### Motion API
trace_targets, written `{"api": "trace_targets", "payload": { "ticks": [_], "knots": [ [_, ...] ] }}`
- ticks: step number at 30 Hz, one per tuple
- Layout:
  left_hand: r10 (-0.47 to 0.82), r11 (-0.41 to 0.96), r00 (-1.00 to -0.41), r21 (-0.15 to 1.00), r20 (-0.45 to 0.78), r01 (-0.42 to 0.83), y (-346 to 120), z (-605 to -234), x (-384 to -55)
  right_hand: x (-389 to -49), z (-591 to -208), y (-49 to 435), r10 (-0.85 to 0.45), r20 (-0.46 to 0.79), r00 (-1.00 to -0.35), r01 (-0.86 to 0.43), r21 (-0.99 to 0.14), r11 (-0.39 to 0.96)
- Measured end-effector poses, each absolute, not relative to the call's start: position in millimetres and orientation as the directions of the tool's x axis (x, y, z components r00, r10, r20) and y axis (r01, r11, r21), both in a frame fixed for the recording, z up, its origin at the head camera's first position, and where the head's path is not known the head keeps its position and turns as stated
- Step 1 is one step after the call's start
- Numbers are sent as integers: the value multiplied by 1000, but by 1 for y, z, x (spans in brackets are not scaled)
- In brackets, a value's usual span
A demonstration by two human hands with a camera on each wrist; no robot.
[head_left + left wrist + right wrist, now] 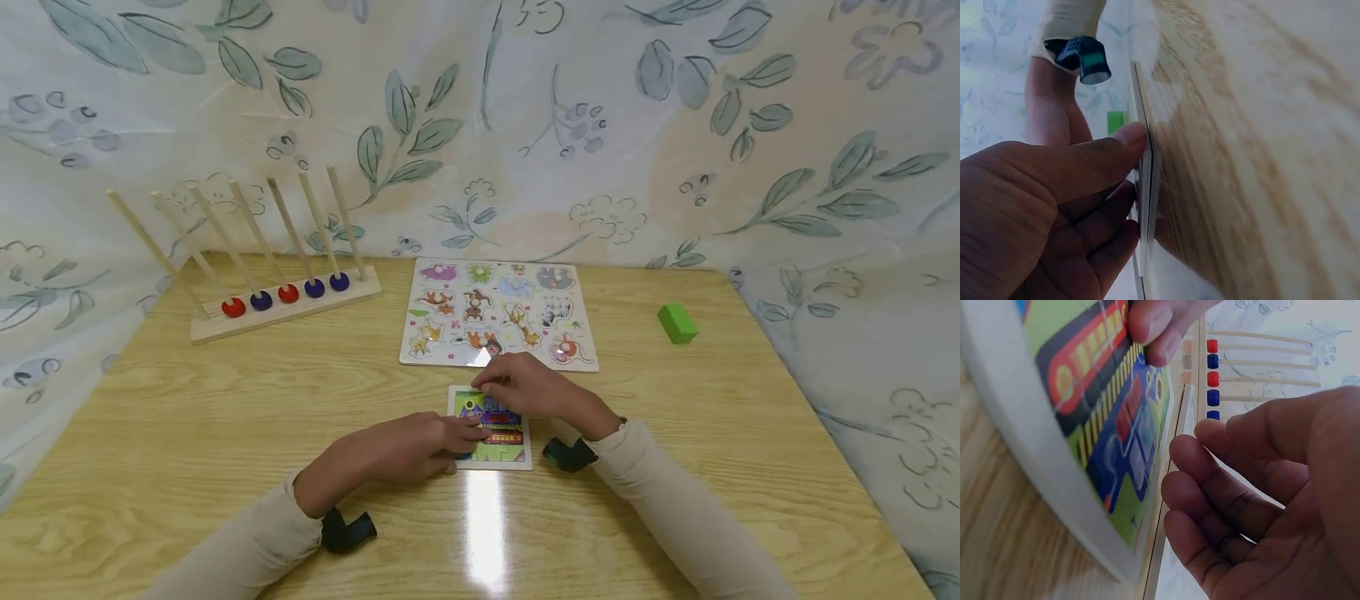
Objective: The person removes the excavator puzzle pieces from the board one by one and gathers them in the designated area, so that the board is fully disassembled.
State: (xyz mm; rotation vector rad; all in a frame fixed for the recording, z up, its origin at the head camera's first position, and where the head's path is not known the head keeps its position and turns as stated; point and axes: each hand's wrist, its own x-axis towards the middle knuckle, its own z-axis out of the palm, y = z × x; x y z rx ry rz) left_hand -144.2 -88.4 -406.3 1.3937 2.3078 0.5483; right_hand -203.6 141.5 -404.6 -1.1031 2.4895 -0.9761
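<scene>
A small square jigsaw puzzle [491, 457] in a white frame lies on the table, its picture of a colourful vehicle on green. My left hand [420, 446] holds it at the left side. In the left wrist view the thumb [1130, 134] is against the frame's edge [1144, 231], and in the right wrist view two left fingertips [1163, 344] rest on the picture. My right hand [525, 387] is over the puzzle's far edge. In the right wrist view its fingers are loosely curled with nothing visible between them, fingertips close to the frame.
Behind the puzzle lies an animal peg board [498, 312]. A wooden bead stand [300, 302] with upright rods and several red and blue beads stands at the back left. A green block [677, 323] sits at the back right. Floral cloth [480, 125] hangs behind the table.
</scene>
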Motion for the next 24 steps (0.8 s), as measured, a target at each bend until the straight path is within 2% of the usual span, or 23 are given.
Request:
{"api": "trace_targets", "payload": {
  "ticks": [5,14,24],
  "knots": [
    [897,421,-428,505,-109,753,-90,-408,-144,-203,-403,133,-748,10,-664,-582,-634,508],
    [898,416,-429,500,-95,759,-91,-407,-143,-202,-401,120,-785,24,-619,-700,-469,538],
    [904,399,-419,505,-78,766,-92,-408,-145,-201,-402,113,-779,14,-627,-701,-445,557]
  ]
}}
